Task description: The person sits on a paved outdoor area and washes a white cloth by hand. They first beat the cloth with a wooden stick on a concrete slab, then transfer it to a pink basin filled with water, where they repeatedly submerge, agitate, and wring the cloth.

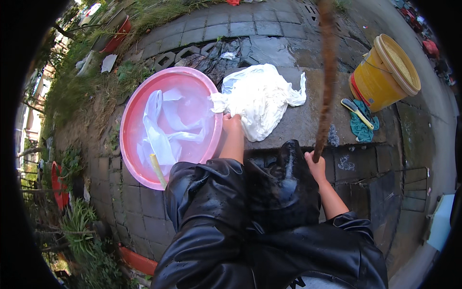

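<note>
A heap of wet white cloth lies on a concrete slab, one end reaching over the rim of a pink plastic basin. My left hand is at the cloth's lower left edge beside that rim, its fingers curled on the fabric. In my right hand is the lower end of a long brown wooden stick, which rises towards the camera. The basin holds cloudy water and a white cloth, partly afloat. A yellowish rod leans at the basin's near rim.
To the right stands a yellow bucket, its wire handle hanging. Beside it, a scrubbing brush rests on a teal cloth. Hollow paving blocks and dark plastic sheeting lie beyond the basin. Plants grow along the left.
</note>
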### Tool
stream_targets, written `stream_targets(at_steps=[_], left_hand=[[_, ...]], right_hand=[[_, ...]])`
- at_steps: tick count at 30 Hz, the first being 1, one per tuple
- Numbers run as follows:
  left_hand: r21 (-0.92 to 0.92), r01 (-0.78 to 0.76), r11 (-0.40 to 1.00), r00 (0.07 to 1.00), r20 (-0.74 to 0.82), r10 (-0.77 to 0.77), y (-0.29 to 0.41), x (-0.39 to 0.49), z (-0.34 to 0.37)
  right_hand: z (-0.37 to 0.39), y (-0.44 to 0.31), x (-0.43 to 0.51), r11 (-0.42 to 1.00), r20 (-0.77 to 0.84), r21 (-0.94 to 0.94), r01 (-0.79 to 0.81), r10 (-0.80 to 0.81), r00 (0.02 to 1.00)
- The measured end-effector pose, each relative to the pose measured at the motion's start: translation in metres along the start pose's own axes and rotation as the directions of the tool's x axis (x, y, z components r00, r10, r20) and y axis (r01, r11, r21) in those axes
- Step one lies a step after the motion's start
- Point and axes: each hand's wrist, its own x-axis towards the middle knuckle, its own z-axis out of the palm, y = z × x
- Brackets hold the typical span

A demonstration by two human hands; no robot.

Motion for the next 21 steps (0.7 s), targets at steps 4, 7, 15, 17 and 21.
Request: stream_targets(at_steps=[4, 7, 15, 17, 21], left_hand=[[0.45, -0.17, 0.877, 0.985, 0.071, 0.154, -0.015, 0.005, -0.016], [0.561, -0.297, 0.773, 0.954, 0.215, 0.21, -0.023, -0.006, -0.025], [0.61, -0.242, 0.755, 0.967, 0.215, 0.136, -0.028, -0.001, -0.031], [0.574, -0.237, 0.784, 0.965, 0.234, 0.12, -0.032, 0.005, -0.031], [0.517, -0.192, 0.834, 0.968, 0.238, 0.076, -0.032, -0.001, -0.022]], right_hand=[[0.001, 0.126, -0.014, 0.954, 0.302, -0.277, -0.119, 0.204, 0.931], [-0.027, -0.003, 0.006, 0.985, 0.26, -0.12, -0.121, 0.149, 0.954], [-0.029, -0.189, 0.047, 0.582, -0.238, 0.667, 0.465, -0.425, 0.873], [0.0, -0.062, 0.031, 0.811, -0.098, 0.551, 0.198, -0.173, 0.98], [-0.006, 0.14, -0.053, 0.947, 0.203, -0.275, -0.165, 0.225, 0.953]])
